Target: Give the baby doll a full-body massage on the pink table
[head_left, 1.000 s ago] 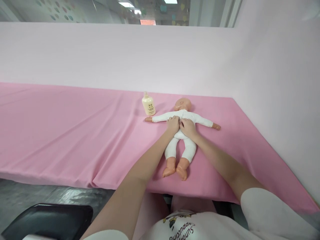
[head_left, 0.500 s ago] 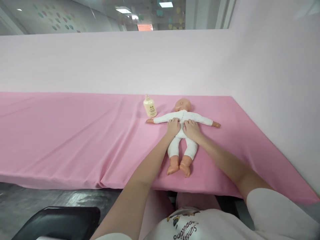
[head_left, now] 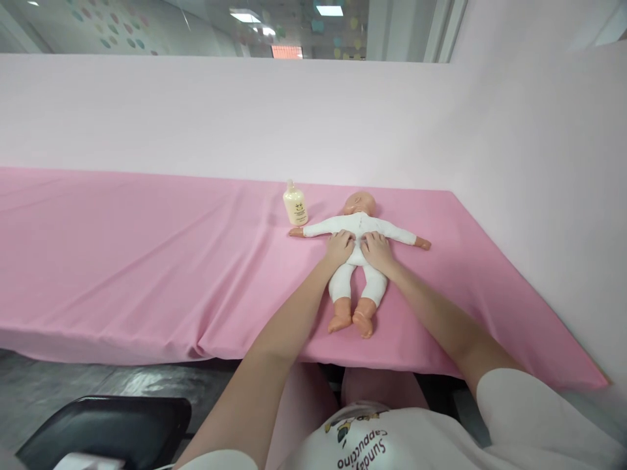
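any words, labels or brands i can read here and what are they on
"Sunday Cappuccino", upside down from the head camera, on the person's white shirt; the last letters run out of frame.
Label on the cream lotion bottle beside the baby doll: dark print, too small to read.
Orange sign behind the glass: blurred, unreadable.
Nothing legible on the doll, the hands or the pink tablecloth.

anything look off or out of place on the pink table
Nothing much stands out. The doll lies flat on its back, both hands on its belly, and the bottle stands upright. Only the tablecloth is rumpled.
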Available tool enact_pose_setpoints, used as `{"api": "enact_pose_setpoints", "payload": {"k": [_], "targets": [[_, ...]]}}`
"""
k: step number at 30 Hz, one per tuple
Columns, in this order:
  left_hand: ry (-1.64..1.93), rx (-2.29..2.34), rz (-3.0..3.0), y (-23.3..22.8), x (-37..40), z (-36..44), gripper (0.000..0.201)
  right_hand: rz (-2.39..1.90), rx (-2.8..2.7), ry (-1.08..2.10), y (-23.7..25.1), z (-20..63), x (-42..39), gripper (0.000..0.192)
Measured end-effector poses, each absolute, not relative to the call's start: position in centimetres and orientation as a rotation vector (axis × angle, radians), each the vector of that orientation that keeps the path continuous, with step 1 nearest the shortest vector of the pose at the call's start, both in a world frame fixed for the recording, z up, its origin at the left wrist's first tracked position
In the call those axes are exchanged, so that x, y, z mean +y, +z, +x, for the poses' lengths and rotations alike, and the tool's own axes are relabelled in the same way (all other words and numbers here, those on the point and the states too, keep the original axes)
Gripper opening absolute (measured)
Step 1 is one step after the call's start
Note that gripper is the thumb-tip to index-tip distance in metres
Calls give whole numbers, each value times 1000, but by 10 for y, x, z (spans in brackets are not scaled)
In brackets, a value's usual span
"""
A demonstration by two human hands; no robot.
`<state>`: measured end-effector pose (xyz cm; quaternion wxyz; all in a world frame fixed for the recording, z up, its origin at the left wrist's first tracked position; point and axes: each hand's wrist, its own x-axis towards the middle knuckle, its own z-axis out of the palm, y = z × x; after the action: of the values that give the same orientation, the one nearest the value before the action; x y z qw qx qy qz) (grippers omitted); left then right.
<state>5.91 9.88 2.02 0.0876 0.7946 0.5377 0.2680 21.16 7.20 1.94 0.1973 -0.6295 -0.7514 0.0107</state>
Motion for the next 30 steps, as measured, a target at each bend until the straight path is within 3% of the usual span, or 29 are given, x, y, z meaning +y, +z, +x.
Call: {"api": "enact_pose_setpoints", "payload": {"k": [6,11,16,20,26,28,30], "targets": [[854,1561,2350,6,108,58,23,-1635,-2195,60,53,226,71,22],[858,1504,2331,8,109,57,22,-1382,-1951,72,91,234,62,28],[855,1551,2388,17,100,57,24,-1775,-2089,-56,57,210,52,23],[1175,1573,2511,30,90,52,30,-1871,-2210,-121,34,201,50,25],[1578,1610,2432,49,79,47,33,-1902,-2195,-99,36,201,51,28],[1562,1615,2434,54,76,51,31,-1900,-2192,-86,36,201,51,29],[1300,1620,2480,56,75,59,28,-1895,-2194,-81,34,201,51,30]]}}
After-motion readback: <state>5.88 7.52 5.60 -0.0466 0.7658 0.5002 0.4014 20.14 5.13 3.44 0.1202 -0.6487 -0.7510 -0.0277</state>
